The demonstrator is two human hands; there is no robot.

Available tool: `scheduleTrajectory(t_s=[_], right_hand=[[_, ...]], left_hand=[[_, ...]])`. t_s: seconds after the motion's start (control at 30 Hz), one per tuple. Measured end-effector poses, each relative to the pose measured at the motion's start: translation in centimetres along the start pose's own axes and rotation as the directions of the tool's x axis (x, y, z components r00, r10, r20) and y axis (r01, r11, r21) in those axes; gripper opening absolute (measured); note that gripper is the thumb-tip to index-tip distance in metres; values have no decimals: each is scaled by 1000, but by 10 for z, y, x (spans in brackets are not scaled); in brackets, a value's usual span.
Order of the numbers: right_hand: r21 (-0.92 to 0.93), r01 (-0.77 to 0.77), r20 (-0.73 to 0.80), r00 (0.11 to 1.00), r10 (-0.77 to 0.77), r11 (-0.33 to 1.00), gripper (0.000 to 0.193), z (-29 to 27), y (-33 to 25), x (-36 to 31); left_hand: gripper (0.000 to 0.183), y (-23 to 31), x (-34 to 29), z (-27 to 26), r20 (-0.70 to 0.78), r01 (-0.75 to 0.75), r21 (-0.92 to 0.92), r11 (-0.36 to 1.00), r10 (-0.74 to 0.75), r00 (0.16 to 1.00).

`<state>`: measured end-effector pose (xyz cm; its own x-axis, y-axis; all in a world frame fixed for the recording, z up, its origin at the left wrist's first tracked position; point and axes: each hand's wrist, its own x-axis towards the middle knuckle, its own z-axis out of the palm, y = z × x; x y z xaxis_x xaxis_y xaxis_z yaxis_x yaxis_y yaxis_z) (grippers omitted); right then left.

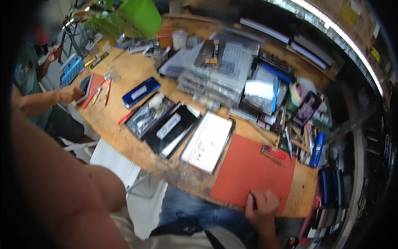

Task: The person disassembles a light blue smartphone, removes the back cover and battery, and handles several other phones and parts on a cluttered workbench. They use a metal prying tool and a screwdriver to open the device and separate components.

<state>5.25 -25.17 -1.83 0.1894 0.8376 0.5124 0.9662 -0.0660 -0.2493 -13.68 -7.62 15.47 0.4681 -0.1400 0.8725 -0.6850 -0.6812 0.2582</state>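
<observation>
My right hand (263, 207) rests at the near edge of an orange-red mat (248, 166), its fingers curled in. A small dark patch shows between thumb and fingers; whether it is a thing or a shadow is unclear. On my left side only the bent bare arm (95, 195) shows, large and close; its hand is out of view. Left of the mat lies a phone-sized device (211, 141) with a bright white screen. Beside it are a black flat case (180, 124) with a white label and an open tray (151, 113) of cables and small parts. Red-handled tools (278, 154) lie on the mat.
Stacked clear plastic boxes (211, 79) fill the back of the wooden bench. A phone (306, 108) stands among tools at right. A blue case (141, 92) lies left of centre. Far left, another person's hand (70, 93) holds a phone. A green basket (141, 16) stands behind.
</observation>
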Motion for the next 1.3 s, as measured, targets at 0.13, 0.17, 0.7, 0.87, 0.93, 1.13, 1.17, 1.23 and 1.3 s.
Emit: scheduleTrajectory(t_s=[0.13, 0.17, 0.7, 0.87, 0.93, 1.13, 1.17, 1.23, 1.3], right_hand=[[99, 18, 47, 999, -23, 995, 18, -2, -15, 0], [107, 8, 9, 1000, -9, 994, 18, 2, -13, 2], [52, -12, 33, 999, 11, 999, 19, 5, -16, -12], [-27, -74, 26, 997, 74, 997, 16, 0, -13, -28], [41, -91, 14, 996, 91, 995, 16, 5, -24, -6], [71, -56, 30, 998, 54, 996, 16, 0, -19, -10], [65, -55, 15, 998, 54, 996, 16, -2, -20, -10], [85, -26, -7, 1000, 27, 996, 17, -1, -21, -7], [83, -18, -3, 1000, 18, 996, 17, -2, -21, -2]], left_hand=[[38, 13, 11, 9, -6, 43, -49, 998, -44, 999], [37, 12, 11, 15, 9, 40, -97, 995, -39, 999], [32, -9, 6, 95, 102, -80, -466, 881, 144, 984], [31, -15, 32, 118, 118, -114, -510, 853, 200, 973], [31, -27, 34, 114, 177, -99, -468, 878, 203, 963], [23, -123, -74, -21, 133, 303, 726, 618, -558, 819], [22, -127, -82, -48, 105, 263, 874, 408, -687, 719], [15, -139, -109, -85, -59, 304, 932, 196, -747, 663], [17, -155, -135, -99, -135, 410, 899, 156, -790, 598]])
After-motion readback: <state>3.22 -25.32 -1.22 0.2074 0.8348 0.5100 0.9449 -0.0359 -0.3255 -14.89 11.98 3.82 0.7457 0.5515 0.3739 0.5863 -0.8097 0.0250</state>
